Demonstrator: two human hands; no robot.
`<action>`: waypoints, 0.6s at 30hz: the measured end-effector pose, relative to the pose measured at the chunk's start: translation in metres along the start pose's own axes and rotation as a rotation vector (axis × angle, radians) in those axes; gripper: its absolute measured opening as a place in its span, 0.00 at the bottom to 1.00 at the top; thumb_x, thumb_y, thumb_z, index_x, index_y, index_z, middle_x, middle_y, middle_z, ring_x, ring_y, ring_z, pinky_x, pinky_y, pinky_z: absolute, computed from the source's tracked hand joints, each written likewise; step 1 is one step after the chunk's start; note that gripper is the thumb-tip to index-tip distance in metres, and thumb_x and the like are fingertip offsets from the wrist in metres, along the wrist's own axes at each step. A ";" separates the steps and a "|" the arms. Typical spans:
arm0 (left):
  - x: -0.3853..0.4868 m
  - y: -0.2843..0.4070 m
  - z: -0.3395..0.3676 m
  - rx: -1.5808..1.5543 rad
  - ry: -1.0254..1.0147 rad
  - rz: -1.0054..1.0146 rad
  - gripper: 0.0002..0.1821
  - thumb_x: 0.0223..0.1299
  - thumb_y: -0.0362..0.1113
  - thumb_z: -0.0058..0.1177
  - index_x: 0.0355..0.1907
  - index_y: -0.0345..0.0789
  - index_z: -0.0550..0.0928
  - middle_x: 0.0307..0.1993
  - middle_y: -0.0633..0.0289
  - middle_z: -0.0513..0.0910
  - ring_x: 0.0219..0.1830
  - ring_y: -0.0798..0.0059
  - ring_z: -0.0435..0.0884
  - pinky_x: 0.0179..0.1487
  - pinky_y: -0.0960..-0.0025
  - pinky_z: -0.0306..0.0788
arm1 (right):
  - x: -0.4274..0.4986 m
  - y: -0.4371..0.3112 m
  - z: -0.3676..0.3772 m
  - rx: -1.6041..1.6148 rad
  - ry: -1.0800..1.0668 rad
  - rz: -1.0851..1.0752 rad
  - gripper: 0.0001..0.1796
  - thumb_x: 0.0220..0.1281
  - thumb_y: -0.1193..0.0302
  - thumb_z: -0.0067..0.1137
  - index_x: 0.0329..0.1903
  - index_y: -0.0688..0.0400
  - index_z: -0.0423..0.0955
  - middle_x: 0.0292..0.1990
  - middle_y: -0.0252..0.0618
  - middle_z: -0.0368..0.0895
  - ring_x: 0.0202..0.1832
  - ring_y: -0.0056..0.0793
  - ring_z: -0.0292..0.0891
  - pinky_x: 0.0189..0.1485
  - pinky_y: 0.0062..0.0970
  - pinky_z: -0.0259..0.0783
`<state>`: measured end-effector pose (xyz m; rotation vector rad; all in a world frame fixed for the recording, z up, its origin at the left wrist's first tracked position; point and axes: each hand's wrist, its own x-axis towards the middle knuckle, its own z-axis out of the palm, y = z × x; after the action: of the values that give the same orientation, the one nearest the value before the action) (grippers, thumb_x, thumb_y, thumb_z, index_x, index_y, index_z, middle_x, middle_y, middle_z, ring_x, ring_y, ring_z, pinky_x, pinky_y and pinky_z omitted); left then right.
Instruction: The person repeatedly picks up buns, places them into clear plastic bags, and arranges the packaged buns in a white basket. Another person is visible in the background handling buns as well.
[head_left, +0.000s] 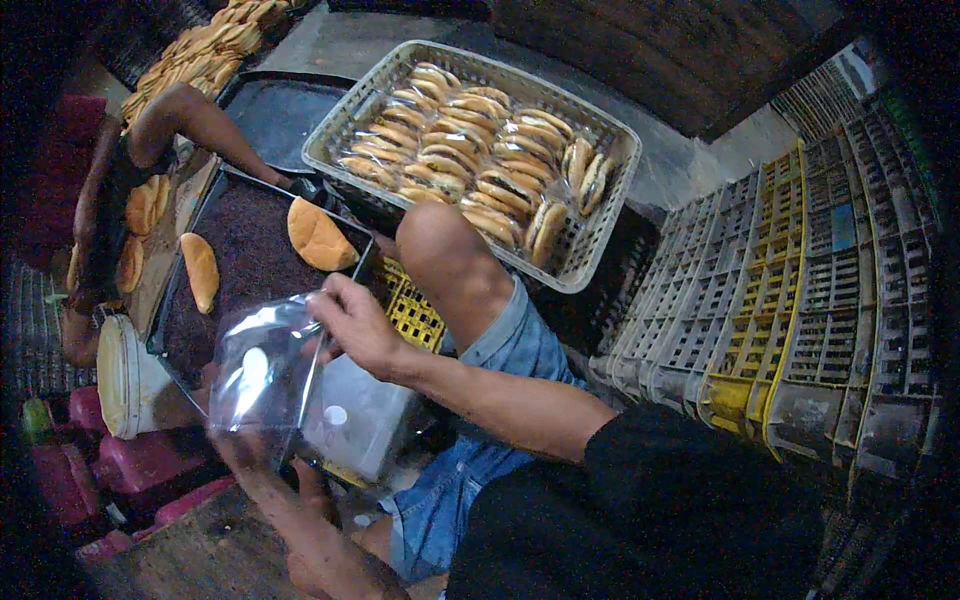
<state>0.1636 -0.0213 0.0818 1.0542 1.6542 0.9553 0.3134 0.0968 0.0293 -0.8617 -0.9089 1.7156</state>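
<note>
My right hand (351, 324) pinches the upper edge of a clear plastic bag (259, 367). Lower down, my left hand (244, 450) holds the bag's near end, its fingers partly hidden and blurred. The bag looks spread and hides part of a metal tray (174, 279) of dark brown granular filling (244, 232). On that tray lie a folded bun (321, 234) and a narrower bun (200, 271). Below my right hand, a stack of clear bags (356, 427) rests above a yellow crate (412, 307).
Wrapped filled buns (450, 142) stand in rows in a white plastic crate (600, 247). Nested crates (750, 300) lean at right. A co-worker's hand (304, 187) reaches the tray's far edge. Unwrapped buns (199, 56) pile at upper left; a white tub (124, 375) stands at left.
</note>
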 end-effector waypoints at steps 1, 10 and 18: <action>0.001 -0.005 0.002 -0.099 -0.039 0.065 0.27 0.69 0.49 0.53 0.59 0.28 0.72 0.56 0.51 0.77 0.56 0.60 0.77 0.62 0.59 0.69 | 0.005 0.005 -0.001 -0.153 0.057 -0.033 0.10 0.75 0.66 0.49 0.38 0.59 0.65 0.31 0.36 0.77 0.29 0.26 0.82 0.24 0.25 0.79; 0.055 0.000 -0.006 -0.869 0.424 0.087 0.27 0.75 0.53 0.43 0.61 0.32 0.74 0.65 0.53 0.73 0.67 0.62 0.69 0.69 0.58 0.60 | 0.005 0.009 0.033 -0.149 -0.007 -0.072 0.21 0.76 0.52 0.47 0.55 0.57 0.71 0.50 0.35 0.77 0.52 0.24 0.74 0.55 0.30 0.69; 0.080 -0.034 -0.026 -1.074 0.531 0.071 0.21 0.74 0.49 0.47 0.52 0.32 0.80 0.51 0.59 0.82 0.53 0.71 0.78 0.59 0.65 0.68 | 0.011 -0.005 0.037 -0.018 -0.213 0.303 0.10 0.70 0.67 0.59 0.45 0.58 0.72 0.38 0.35 0.78 0.36 0.24 0.79 0.31 0.24 0.78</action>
<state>0.1147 0.0388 0.0350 0.1152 1.1542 1.9651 0.2800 0.1016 0.0495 -0.8739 -0.9724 2.0945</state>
